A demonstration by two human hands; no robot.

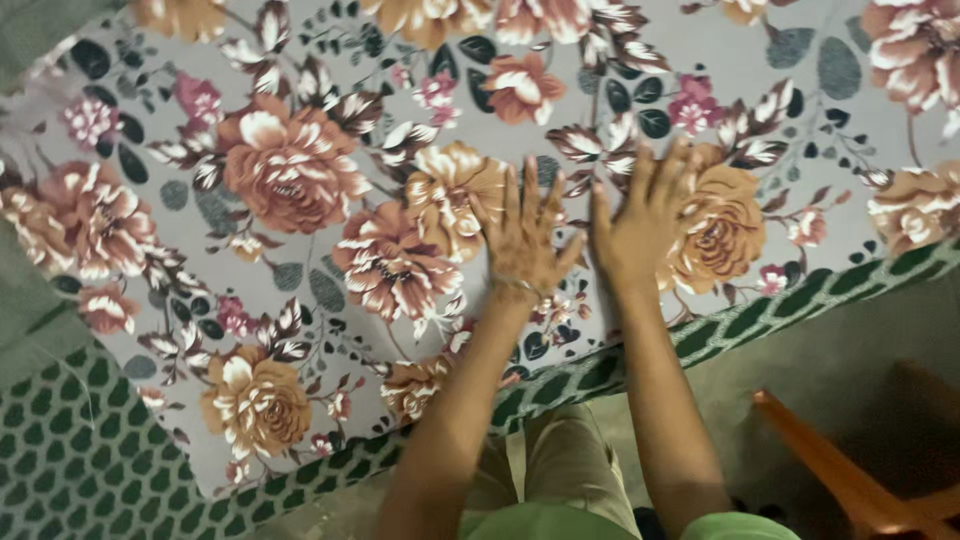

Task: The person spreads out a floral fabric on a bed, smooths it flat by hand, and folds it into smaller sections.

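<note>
Smoothing step, by the look. Left hand (522,238) and right hand (640,222) lie flat, fingers spread wide, holding nothing, side by side on the flowered bedsheet (300,200) near its green-patterned border (80,460). Next move likely needs even outward pressure.

I see a dull grey-green floor (850,350) under soft, even light, with 1 orange wooden piece of furniture (830,470) angling in at the lower right corner.
</note>
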